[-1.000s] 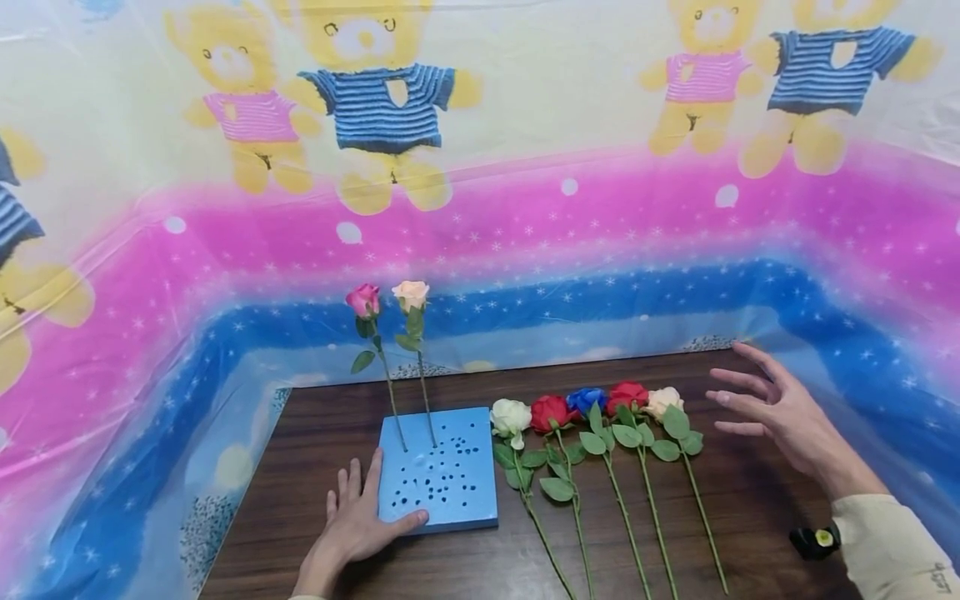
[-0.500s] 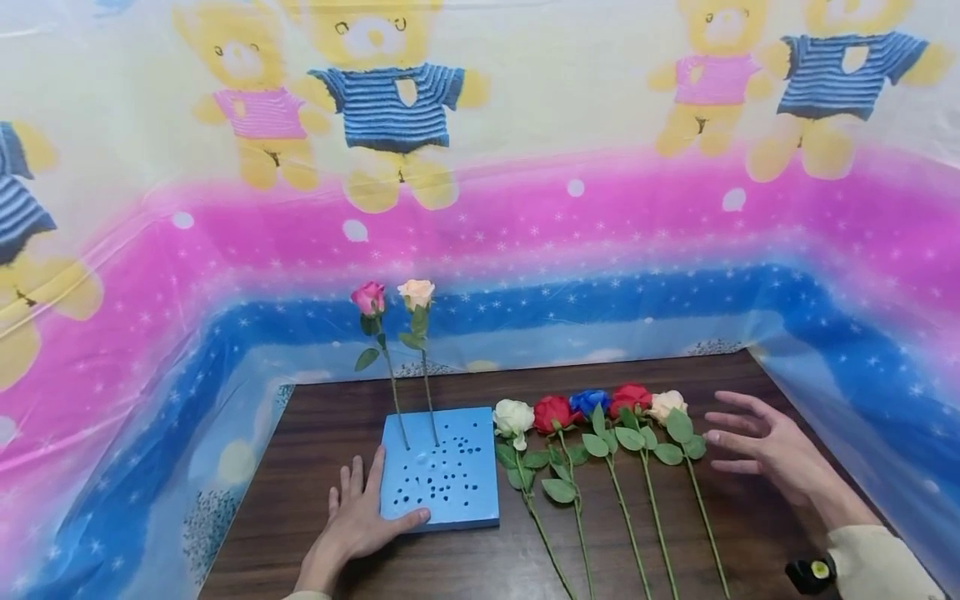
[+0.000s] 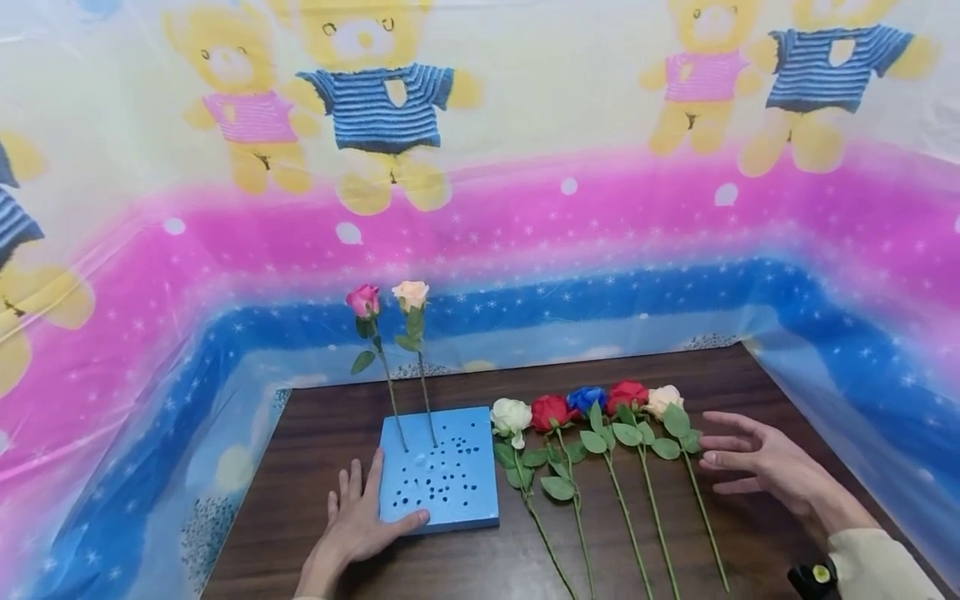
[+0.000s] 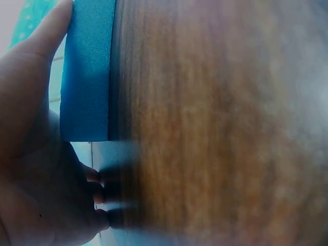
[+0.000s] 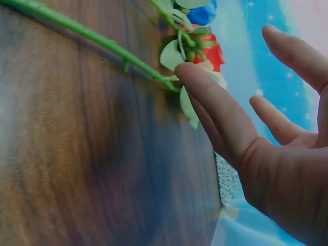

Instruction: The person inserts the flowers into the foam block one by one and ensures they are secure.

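Note:
My left hand [image 3: 358, 518] rests at the near left corner of a blue foam block [image 3: 480, 483] pierced with many small holes. Its thumb lies over the block's front edge and the fingers stretch along the left side. In the block stand two artificial roses, a pink one [image 3: 363, 301] and a cream one [image 3: 411, 294]. To the right, my right hand [image 3: 776, 467] is held above the table with spread fingers, holding nothing. Its fingertips come right by the leaves of the rightmost lying rose, a cream one [image 3: 663, 402]. The right wrist view shows its green stem [image 5: 102, 41] close up.
Beside that cream rose lie more roses in a row on the dark wooden table [image 3: 322, 425]: a white [image 3: 511, 418], a red [image 3: 552, 413], a blue [image 3: 587, 401] and another red [image 3: 627, 394]. Their stems point toward me. A bear-print curtain [image 3: 525, 225] surrounds the table's back and sides.
My right hand has come down and a little left, from beyond the row to beside the rightmost cream rose's leaves. The left hand stays on the block.

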`<state>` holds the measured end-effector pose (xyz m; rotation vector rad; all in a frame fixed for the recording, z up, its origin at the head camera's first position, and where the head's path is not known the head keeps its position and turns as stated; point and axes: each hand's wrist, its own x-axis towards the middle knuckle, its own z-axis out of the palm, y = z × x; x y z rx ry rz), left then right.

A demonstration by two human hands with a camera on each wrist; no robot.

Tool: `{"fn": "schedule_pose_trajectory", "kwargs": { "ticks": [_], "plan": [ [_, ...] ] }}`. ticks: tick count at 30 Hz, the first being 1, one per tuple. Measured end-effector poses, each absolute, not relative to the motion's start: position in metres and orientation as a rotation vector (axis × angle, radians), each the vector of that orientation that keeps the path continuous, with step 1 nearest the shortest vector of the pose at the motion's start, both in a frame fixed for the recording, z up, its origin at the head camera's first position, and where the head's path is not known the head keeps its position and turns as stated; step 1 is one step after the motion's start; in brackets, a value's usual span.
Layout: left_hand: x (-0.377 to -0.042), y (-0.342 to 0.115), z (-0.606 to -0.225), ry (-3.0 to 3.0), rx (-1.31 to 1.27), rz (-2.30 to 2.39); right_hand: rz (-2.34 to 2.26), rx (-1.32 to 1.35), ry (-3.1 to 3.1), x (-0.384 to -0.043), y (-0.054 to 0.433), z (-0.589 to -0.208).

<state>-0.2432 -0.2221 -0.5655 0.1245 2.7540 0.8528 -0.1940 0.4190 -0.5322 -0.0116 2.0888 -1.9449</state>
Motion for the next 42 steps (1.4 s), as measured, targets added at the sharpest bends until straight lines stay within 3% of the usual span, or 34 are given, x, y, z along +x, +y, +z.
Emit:
{"fn": "schedule_pose_trajectory", "kwargs": {
  "ticks": [14, 42],
  "plan": [
    [-0.254, -0.218, -0.561, 2.777, 0.171, 0.848, -1.756, 0.116, 2.144, -0.199, 0.419, -0.54],
    [-0.24, -0.223, -0.563, 2.772, 0.14, 0.817, -1.609, 0.325, 2.264, -0.195, 0.387, -0.568]
  ]
}}
